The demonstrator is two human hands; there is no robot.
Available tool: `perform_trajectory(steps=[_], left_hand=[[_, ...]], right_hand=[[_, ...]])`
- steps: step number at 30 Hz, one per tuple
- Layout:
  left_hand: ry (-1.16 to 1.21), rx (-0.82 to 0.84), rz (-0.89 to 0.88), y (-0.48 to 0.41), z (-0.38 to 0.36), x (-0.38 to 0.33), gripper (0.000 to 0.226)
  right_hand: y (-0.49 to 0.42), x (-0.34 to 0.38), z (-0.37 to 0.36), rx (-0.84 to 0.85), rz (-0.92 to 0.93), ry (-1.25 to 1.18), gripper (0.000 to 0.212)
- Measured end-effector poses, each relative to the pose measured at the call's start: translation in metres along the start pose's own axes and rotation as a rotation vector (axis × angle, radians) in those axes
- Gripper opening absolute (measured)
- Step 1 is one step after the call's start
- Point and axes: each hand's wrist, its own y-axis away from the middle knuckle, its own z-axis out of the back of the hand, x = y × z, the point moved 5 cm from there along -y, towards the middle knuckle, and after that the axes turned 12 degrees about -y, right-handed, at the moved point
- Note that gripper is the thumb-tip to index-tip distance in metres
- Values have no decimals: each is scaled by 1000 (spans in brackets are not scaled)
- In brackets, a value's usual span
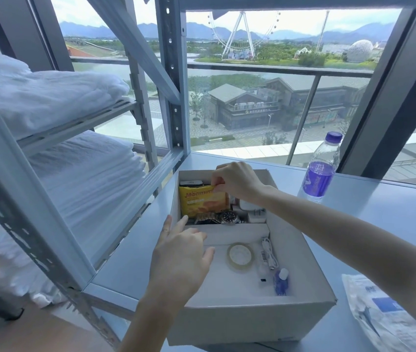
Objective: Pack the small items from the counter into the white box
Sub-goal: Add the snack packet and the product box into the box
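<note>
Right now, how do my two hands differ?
The right hand pinches the top edge of the yellow packet; the left hand holds nothing, fingers loosely spread. The right hand is over the far compartment; the left hand is over the near compartment, by its left wall. Both are at the white box.

Counter (379, 224) w/ white box (240, 323), bottle (321, 171), pkt (384, 316)

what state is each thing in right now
box, open, on the counter
packet, upright in far compartment, pinched by right hand
watch, lying in far compartment
tape, flat in near compartment
water bottle, capped, upright on counter
left hand, open, over the box's left edge
</note>
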Motion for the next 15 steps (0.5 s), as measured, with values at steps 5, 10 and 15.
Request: perform_trajectory(steps=[5,10,15], left_hand=[[-24,4,3,0,1,0,43],[-31,-8,-19,-2,6,-5,44],[138,1,-60,-1,12,-22,45]], right_hand=[[2,-1,2,31,-16,-70,15],[23,-6,13,-1,27,-164,23],[75,-13,53,-137,82,-206,18]])
